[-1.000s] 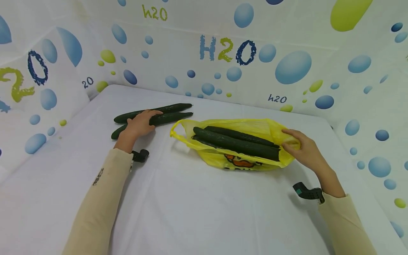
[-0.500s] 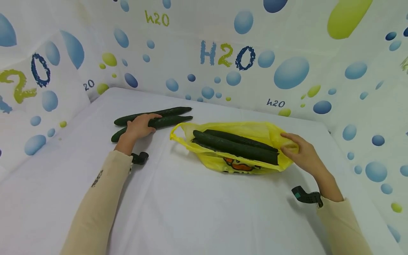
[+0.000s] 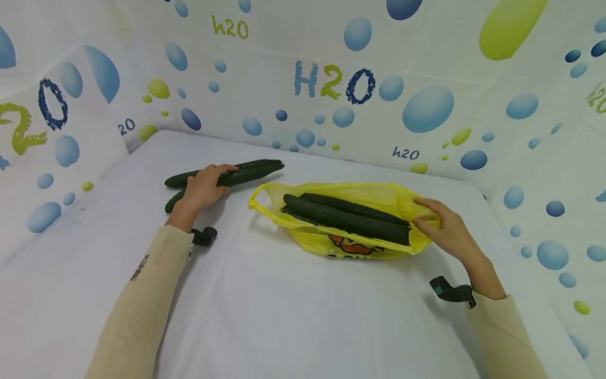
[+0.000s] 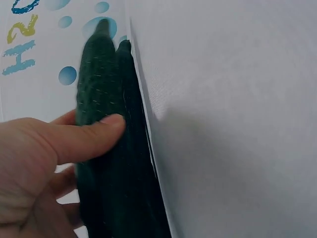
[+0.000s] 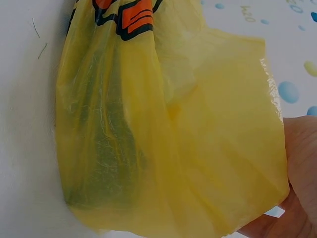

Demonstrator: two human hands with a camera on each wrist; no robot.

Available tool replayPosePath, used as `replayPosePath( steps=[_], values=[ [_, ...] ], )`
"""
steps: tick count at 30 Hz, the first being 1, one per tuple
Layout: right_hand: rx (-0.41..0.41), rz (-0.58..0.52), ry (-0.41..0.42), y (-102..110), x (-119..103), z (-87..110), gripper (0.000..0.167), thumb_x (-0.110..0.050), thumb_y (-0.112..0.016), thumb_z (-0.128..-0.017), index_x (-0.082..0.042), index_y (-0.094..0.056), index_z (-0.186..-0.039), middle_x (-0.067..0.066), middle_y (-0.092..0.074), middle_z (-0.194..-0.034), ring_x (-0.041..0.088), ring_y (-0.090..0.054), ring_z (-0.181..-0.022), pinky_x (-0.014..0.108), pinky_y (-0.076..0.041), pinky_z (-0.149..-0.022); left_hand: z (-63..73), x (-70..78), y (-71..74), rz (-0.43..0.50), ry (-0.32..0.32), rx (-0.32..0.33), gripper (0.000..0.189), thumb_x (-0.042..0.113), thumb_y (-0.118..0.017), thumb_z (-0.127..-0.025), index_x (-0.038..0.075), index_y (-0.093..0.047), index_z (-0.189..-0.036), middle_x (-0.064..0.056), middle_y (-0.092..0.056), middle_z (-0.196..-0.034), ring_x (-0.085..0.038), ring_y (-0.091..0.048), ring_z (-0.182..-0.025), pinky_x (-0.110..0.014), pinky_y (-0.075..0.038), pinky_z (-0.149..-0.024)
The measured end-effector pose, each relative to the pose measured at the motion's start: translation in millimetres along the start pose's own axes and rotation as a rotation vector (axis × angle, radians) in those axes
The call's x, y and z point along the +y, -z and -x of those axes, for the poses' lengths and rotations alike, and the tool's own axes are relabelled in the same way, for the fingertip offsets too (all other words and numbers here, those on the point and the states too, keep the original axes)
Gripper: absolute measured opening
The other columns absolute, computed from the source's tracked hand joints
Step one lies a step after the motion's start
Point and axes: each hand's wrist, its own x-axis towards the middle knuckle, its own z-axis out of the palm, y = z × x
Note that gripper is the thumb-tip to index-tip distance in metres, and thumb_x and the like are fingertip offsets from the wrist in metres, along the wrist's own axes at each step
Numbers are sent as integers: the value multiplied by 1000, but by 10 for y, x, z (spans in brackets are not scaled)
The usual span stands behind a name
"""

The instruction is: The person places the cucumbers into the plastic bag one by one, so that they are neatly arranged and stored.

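My left hand (image 3: 202, 188) grips a dark green cucumber (image 3: 250, 175) around its middle, thumb on the near side. In the left wrist view the thumb (image 4: 94, 141) lies across this cucumber. A second cucumber (image 3: 177, 180) lies just behind it on the table, partly covered. My right hand (image 3: 450, 230) pinches the right edge of a yellow plastic bag (image 3: 307, 240), thumb inside the mouth. The bag lies on its side, mouth spread. Several cucumbers (image 3: 350, 218) lie lengthwise in it. Through the film, the right wrist view shows a dark green shape.
A white cloth covers the table (image 3: 284, 316). Behind it and at both sides hangs a white curtain (image 3: 265, 79) with blue and green bubbles and H2O lettering. The bag's looped handle (image 3: 253, 202) points left toward the loose cucumbers.
The cucumber in my left hand has risen slightly at its right end and now overlaps the one behind it. My right hand keeps its hold on the bag's edge.
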Motion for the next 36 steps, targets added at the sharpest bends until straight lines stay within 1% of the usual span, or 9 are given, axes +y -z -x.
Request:
replayPosePath(
  steps=[3, 7, 12, 15, 19, 25, 31, 36],
  values=[
    [2, 0, 5, -4, 7, 0, 52, -16, -62, -96, 1, -45, -142, 29, -39, -147, 52, -31, -135, 70, -28, -103, 6, 31, 3, -29, -30, 51, 54, 8, -61, -96, 15, -43, -146, -28, -43, -141, -53, -41, -124, -71, -30, -97],
    [7, 8, 7, 1, 5, -6, 51, -16, -62, -96, 2, -46, -141, 30, -39, -146, 53, -31, -135, 70, -28, -103, 15, 94, 14, -31, -58, 107, 53, 9, -63, -95, 18, -46, -144, -26, -45, -140, -50, -43, -124, -67, -31, -97],
    [6, 13, 0, 19, -3, -9, 51, -17, -62, -96, 2, -46, -141, 30, -39, -146, 53, -31, -135, 71, -28, -103, 17, 147, 29, -24, -75, 123, 54, 9, -64, -94, 18, -46, -144, -25, -45, -141, -49, -42, -125, -67, -30, -97],
    [8, 14, 1, 27, 1, -16, 51, -17, -62, -96, 1, -46, -141, 29, -39, -146, 52, -31, -135, 70, -29, -103, 20, 161, 43, -14, -88, 145, 54, 9, -65, -94, 17, -47, -144, -24, -45, -141, -49, -43, -124, -67, -31, -96],
    [7, 9, 4, 38, 1, -27, 51, -18, -62, -97, 1, -46, -142, 29, -39, -146, 52, -31, -135, 70, -28, -103, 27, 190, 65, -11, -119, 186, 54, 8, -66, -93, 17, -48, -143, -24, -46, -141, -49, -44, -123, -66, -34, -94],
    [5, 0, -10, 51, -15, -15, 52, -19, -61, -97, 1, -45, -143, 29, -38, -147, 53, -31, -134, 70, -29, -103, 23, 258, 86, -8, -173, 226, 52, 8, -67, -93, 19, -51, -141, -20, -50, -139, -45, -46, -123, -62, -35, -93],
    [0, -14, -23, 38, -4, 2, 54, -20, -61, -98, 0, -43, -144, 30, -37, -148, 53, -30, -135, 71, -28, -103, 37, 327, 112, -4, -221, 282, 52, 8, -67, -92, 20, -52, -141, -16, -52, -138, -43, -46, -124, -59, -33, -95],
    [7, -8, -10, 38, 6, -2, 53, -18, -62, -97, 1, -44, -143, 30, -37, -147, 53, -31, -135, 70, -29, -103, 54, 371, 140, 9, -245, 308, 52, 7, -67, -92, 21, -52, -141, -15, -53, -137, -42, -46, -125, -60, -33, -97]
  ],
)
